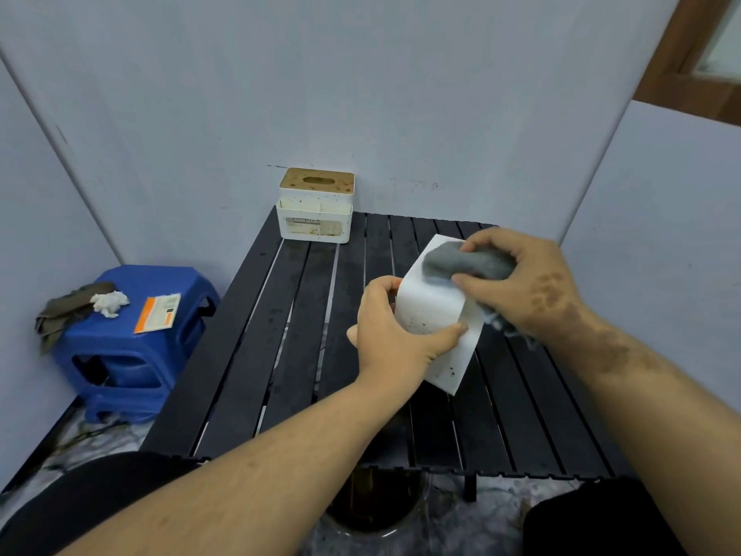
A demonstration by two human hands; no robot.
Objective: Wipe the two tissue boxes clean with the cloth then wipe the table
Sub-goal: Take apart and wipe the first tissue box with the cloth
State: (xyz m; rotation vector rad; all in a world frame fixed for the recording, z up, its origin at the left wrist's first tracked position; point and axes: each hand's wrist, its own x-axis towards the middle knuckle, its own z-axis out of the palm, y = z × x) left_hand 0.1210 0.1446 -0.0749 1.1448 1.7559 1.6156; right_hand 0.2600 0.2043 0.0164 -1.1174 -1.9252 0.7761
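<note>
My left hand (pixel 391 327) grips a white tissue box (pixel 435 311) tilted above the black slatted table (pixel 288 355); dark specks dot its lower side. My right hand (pixel 529 282) holds a bunched grey cloth (pixel 461 264) pressed against the box's upper part. A second white tissue box (pixel 316 208) with a stained wooden lid stands upright at the table's far left corner, against the wall.
A blue plastic stool (pixel 128 347) stands left of the table, carrying a dark rag (pixel 64 311), a crumpled white tissue (pixel 109 302) and an orange-and-white packet (pixel 158 313). Walls close in behind and on both sides. A dark bin (pixel 373 503) sits under the table's near edge.
</note>
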